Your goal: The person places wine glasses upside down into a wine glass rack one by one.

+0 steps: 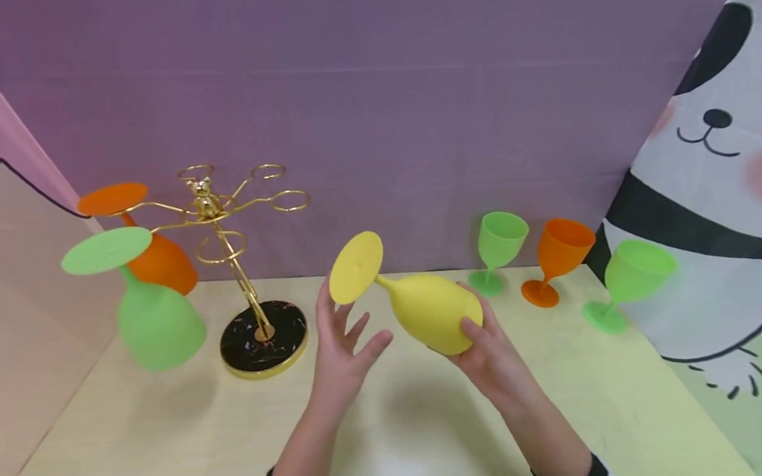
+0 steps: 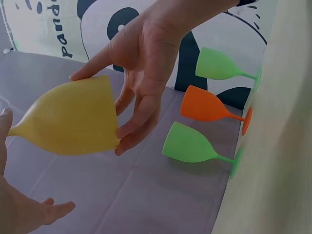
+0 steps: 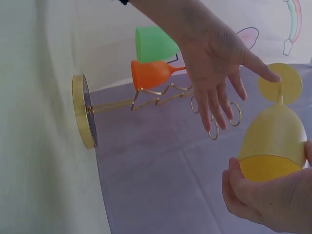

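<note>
A yellow plastic goblet [image 1: 428, 311] is held tilted above the table, its foot toward the left and its mouth toward the right. My right hand [image 1: 497, 369] grips the bowl near the rim, thumb on one side and fingers on the other. At the foot end is my left hand [image 1: 342, 353], fingers spread, with its fingertips right by the foot and stem. To the left stands a gold rack [image 1: 247, 290] with ring arms and a round black base [image 1: 237, 345]. A green goblet [image 1: 160, 328] and an orange goblet [image 1: 169, 265] hang upside down from its left arms.
Upright on the table's right side stand a green goblet [image 1: 502, 238], an orange goblet [image 1: 561, 249] and another green goblet [image 1: 638, 269]. Behind the pale table [image 1: 190, 439] rises a purple cloth wall [image 1: 374, 122]. A panda-print cloth [image 1: 700, 211] borders the right side.
</note>
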The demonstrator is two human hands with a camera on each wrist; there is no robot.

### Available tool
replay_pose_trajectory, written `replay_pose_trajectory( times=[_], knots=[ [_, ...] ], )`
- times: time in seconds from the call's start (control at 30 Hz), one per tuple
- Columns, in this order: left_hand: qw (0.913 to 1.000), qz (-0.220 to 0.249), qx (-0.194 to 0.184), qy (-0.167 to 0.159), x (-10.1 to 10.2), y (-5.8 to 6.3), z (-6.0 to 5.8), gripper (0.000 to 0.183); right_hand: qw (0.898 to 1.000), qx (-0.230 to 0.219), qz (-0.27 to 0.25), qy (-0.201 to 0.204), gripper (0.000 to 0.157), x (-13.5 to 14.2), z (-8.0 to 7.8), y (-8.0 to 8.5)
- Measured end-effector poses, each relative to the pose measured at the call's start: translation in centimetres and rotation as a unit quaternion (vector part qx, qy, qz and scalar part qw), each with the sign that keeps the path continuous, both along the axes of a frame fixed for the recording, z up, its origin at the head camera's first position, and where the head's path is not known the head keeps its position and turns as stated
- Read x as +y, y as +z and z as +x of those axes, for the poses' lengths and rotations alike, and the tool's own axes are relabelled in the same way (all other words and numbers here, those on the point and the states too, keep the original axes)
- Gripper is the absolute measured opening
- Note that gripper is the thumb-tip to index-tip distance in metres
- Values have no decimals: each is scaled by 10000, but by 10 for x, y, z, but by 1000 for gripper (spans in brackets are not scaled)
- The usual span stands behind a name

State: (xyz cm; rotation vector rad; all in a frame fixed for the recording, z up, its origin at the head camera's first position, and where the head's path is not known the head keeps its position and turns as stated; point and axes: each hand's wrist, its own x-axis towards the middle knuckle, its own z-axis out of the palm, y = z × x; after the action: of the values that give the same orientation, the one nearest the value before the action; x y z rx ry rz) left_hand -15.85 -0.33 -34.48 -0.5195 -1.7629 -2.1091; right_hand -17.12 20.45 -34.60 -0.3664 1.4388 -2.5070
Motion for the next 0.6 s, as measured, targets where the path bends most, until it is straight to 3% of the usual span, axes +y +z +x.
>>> replay_pose_trajectory(
  times=[0.2, 0.4, 0.6],
  knots=[
    [9988, -441, 99, -195, 1, 1, 1, 95, 9990, 175, -36, 417, 41, -7, 7, -3],
    [9945, -975, 181, -349, 3, 5, 0, 98, 9975, -80, -235, 668, 36, -10, 9, -6],
    [9923, -1169, 60, -414, 7, 11, 1, 97, 9930, -191, -547, 1031, 36, -10, 10, -11]
  ],
)
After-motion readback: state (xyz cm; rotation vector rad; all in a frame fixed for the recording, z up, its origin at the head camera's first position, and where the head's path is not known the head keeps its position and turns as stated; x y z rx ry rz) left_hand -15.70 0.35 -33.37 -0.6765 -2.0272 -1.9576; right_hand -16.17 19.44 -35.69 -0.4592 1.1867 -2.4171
